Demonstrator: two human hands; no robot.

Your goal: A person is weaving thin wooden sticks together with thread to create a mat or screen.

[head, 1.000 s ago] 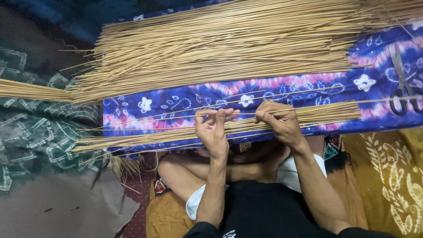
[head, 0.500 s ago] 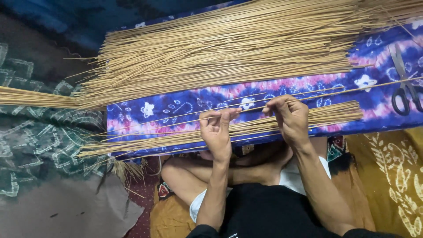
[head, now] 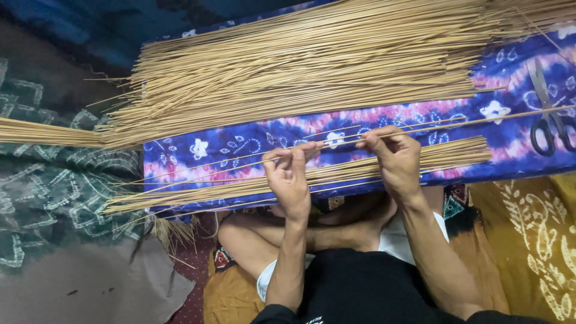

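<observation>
My left hand (head: 290, 174) and my right hand (head: 393, 157) both pinch one long thin straw-coloured stick (head: 228, 167), held just above a blue, purple and pink patterned cloth (head: 240, 144). The stick runs from lower left to upper right, past both hands. Under my hands lies a small flat bundle of the same sticks (head: 240, 189) along the cloth's near edge. A much larger pile of sticks (head: 312, 66) covers the far part of the cloth.
Black-handled scissors (head: 549, 120) lie on the cloth at the far right. My crossed legs (head: 282, 240) are below the cloth edge. A green patterned cloth (head: 42, 186) is at the left, a yellow patterned one (head: 534, 240) at the right.
Both hands have lifted one stick up off the small bundle and hold it slightly higher over the cloth. The view has shifted a little to the left.
</observation>
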